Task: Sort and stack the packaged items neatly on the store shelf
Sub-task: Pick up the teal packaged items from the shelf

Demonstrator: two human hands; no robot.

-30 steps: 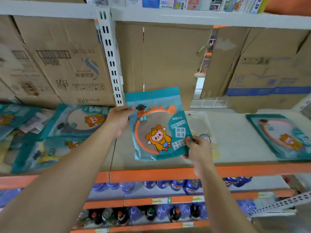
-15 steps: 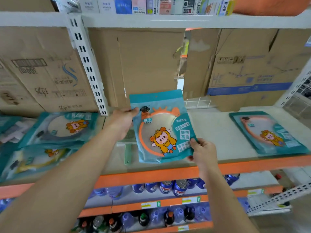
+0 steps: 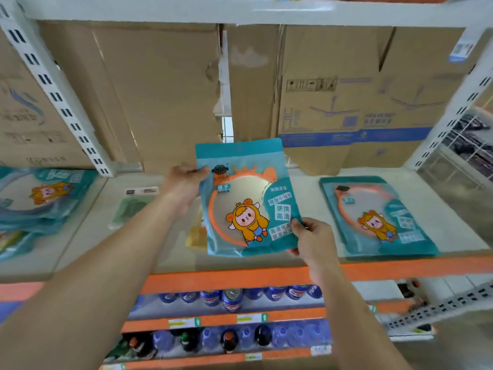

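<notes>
I hold a teal mirror package (image 3: 246,201) with an orange ring and a cartoon figure upright above the shelf (image 3: 266,273). My left hand (image 3: 184,184) grips its upper left edge. My right hand (image 3: 310,239) pinches its lower right corner. A matching teal package (image 3: 373,217) lies flat on the shelf to the right. Several more teal packages (image 3: 40,201) lie piled at the left. A green packet (image 3: 130,209) and a yellow packet (image 3: 197,233) lie on the shelf behind and below the held package.
Cardboard boxes (image 3: 346,102) fill the back of the shelf. White slotted uprights (image 3: 56,97) stand at left and right. Below the orange shelf edge sit rows of blue cans (image 3: 232,297) and bottles (image 3: 229,340). Another shelf board (image 3: 240,12) runs overhead.
The view has shifted right, so the flat package on the right now sits closer to centre. Both hands keep the same grip and the held package has moved rightward along the shelf.
</notes>
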